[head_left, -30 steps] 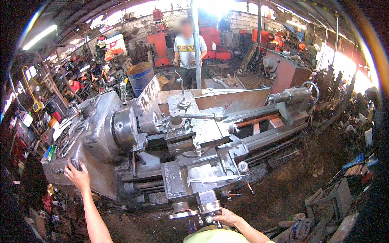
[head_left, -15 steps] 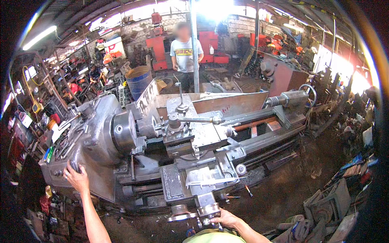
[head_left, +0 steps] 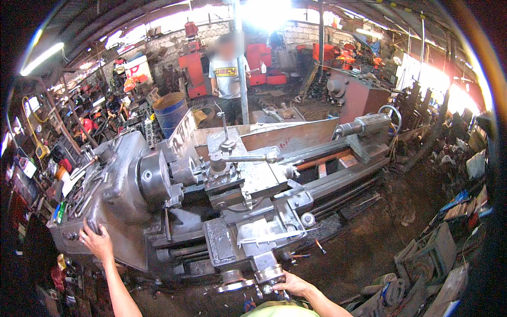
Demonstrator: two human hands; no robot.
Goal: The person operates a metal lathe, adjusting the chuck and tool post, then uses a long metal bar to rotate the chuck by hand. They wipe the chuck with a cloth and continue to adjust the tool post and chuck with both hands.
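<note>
The small handwheel (head_left: 270, 273) sits at the near end of the lathe carriage (head_left: 217, 247). My right hand (head_left: 293, 285) touches its right edge, fingertips partly hidden, so I can't tell whether they close. My left fingers (head_left: 97, 244) grip and half cover a dark knob (head_left: 92, 226) on the headstock (head_left: 119, 195). Beyond, a pole (head_left: 244, 98) partly hides a person (head_left: 224, 79).

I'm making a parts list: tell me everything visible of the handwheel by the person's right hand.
The handwheel is round, thick and silvery, apparently bare metal, with a shiny ball at its lower front. It sits at the lathe carriage's near end, right of a flatter handwheel. The right hand touches its lower right; grip unclear.
</note>
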